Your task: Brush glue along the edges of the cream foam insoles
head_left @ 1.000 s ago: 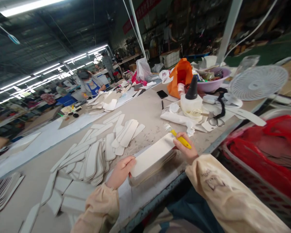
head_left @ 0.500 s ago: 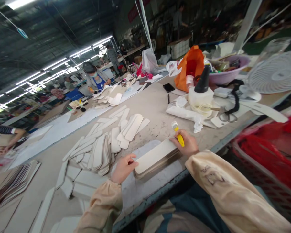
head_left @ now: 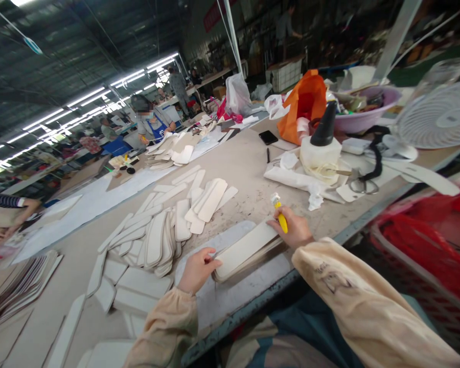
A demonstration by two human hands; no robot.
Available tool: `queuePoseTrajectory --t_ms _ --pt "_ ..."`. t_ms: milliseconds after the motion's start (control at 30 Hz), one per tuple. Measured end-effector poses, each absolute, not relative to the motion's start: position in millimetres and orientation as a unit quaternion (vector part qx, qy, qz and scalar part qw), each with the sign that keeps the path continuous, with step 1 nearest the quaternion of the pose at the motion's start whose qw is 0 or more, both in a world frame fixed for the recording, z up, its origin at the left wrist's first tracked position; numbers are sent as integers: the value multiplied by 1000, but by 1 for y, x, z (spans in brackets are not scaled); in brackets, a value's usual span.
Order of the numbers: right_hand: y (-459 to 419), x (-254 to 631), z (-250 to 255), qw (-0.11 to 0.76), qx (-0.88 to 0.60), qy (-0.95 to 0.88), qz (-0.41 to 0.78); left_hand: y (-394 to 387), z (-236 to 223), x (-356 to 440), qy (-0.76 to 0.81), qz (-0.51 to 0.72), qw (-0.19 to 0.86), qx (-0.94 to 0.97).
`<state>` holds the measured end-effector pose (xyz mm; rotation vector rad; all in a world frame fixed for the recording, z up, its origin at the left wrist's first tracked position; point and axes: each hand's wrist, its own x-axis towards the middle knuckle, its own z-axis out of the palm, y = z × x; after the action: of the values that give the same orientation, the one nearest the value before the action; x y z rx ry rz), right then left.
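My right hand (head_left: 294, 229) is closed round a small brush with a yellow handle (head_left: 282, 222), its pale bristle end pointing up and away. The thumb and fingers of that hand also touch the right end of a long cream panel with rounded corners (head_left: 247, 248). This panel lies on top of a stack of similar panels (head_left: 230, 273) and is slightly raised at its right side. At the left end, my left hand (head_left: 199, 268) has its thumb and fingertips curled at the panel's edge. Its other fingers are partly hidden.
Loose cream panels (head_left: 153, 237) lie heaped left of the stack. Beyond my right hand stands a white glue container with a black cone (head_left: 320, 151), beside an orange bag (head_left: 304, 105), a phone (head_left: 268, 137) and a fan (head_left: 440, 115). A co-worker (head_left: 153, 122) sits across the table.
The top panel's right side has lifted a little, showing a gap above the stack. My left hand has shifted slightly right. The brush remains in my right hand.
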<state>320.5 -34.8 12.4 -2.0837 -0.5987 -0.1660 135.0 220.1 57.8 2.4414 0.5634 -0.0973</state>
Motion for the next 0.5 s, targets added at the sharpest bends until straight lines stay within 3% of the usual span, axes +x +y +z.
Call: queuePoseTrajectory --t_ms 500 --pt "-41 320 12 321 -900 -268 -121 215 63 135 208 -28 223 952"
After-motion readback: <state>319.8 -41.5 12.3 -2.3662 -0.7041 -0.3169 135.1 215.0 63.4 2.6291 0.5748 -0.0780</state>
